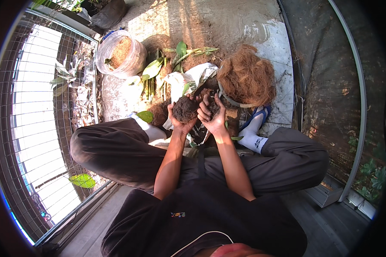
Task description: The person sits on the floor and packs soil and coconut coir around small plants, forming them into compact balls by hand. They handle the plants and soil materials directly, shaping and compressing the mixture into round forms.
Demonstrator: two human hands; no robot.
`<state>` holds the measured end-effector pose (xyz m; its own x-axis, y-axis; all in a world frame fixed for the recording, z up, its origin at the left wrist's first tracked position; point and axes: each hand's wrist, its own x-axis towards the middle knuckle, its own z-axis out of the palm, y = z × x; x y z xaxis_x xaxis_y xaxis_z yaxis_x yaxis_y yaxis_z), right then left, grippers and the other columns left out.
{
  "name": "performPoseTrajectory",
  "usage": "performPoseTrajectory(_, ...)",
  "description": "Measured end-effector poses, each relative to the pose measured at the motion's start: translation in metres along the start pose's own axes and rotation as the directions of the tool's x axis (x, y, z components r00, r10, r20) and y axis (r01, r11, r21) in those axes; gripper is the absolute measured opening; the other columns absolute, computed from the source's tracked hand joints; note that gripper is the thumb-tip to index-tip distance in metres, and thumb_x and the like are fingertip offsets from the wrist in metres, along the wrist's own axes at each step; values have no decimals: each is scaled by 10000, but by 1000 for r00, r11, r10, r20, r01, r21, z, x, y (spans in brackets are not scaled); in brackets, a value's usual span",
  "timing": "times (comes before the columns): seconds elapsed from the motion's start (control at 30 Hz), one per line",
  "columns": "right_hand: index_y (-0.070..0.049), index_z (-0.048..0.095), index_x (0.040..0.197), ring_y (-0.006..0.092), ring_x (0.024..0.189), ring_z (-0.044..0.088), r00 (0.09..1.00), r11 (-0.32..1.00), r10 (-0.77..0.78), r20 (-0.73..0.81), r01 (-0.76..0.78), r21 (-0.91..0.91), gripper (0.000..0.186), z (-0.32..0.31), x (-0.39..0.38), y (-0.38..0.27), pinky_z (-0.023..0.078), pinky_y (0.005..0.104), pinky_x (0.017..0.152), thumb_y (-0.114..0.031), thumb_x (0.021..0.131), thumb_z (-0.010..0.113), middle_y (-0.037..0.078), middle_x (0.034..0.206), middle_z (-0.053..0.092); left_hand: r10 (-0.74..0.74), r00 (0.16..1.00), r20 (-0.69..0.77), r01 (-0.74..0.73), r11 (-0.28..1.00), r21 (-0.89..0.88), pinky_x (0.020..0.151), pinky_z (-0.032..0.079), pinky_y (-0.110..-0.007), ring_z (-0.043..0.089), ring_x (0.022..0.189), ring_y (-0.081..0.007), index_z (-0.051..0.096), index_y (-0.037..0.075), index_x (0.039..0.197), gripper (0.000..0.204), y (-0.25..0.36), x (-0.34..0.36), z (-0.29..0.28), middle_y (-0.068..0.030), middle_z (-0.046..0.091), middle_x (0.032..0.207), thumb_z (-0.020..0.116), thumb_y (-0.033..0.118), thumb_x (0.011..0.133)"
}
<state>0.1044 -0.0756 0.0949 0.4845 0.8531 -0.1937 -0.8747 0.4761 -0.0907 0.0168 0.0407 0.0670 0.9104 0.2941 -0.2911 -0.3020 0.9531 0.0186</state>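
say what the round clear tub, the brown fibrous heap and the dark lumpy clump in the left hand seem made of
Round clear tub: probably smooth, glossy plastic; it is see-through with bright highlights.
Brown fibrous heap: dry-looking, matte plant fibre, perhaps coconut husk; tangled strands show.
Dark lumpy clump in the left hand: likely soil, matte, with a rough, crumbly surface.

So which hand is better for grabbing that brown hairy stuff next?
Probably the right hand: it's nearer the brown fibre heap, though it seems to hold some dark soil. The left hand is farther away, cupping a big dark clump.
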Motion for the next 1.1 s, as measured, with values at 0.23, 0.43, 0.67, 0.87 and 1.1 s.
performPoseTrajectory(0.23,-118,455,815,134,457,318,1000,997,1,-4,-1,83,467,-6,3,3,267,263,452,-510,1044,344,5,577,348,13,1000,-5,-13,1000,14,1102,379,-446,507,1254,-328,564,-8,1227,629,0,0,-3,-152,620,1191,543,490,843)
performPoseTrajectory(0.43,-141,462,832,136,476,333,1000,996,9,-19,-7,91,426,-6,3,4,279,268,468,-501,1039,367,-4,593,351,-3,1000,23,-1,987,163,963,465,-446,578,1120,-253,534,65,1320,728,1,1,-4,-90,597,1244,544,610,836)
performPoseTrajectory(0.67,-114,581,977,145,646,545,921,977,-128,-368,53,-206,302,-13,4,6,413,254,584,-395,1014,477,21,760,569,-51,999,-3,51,995,85,1054,411,-474,517,1235,-321,552,16,1236,627,1,1,-2,-136,602,1191,544,493,829)
performPoseTrajectory(0.87,-60,656,999,140,887,621,675,894,-423,-605,199,-402,266,-17,8,23,497,289,798,-310,996,565,35,950,664,10,993,-115,2,994,106,1120,369,-474,509,1284,-320,566,0,1262,608,-5,2,0,-155,593,1305,533,443,847)
performPoseTrajectory(1.1,30,615,1240,214,1207,551,690,620,-660,-296,279,-733,468,-26,14,51,368,343,1097,-285,1077,309,130,1282,616,43,982,-187,26,936,352,1130,360,-410,540,1262,-275,559,4,1312,601,-18,2,-4,-145,582,1360,499,422,885)
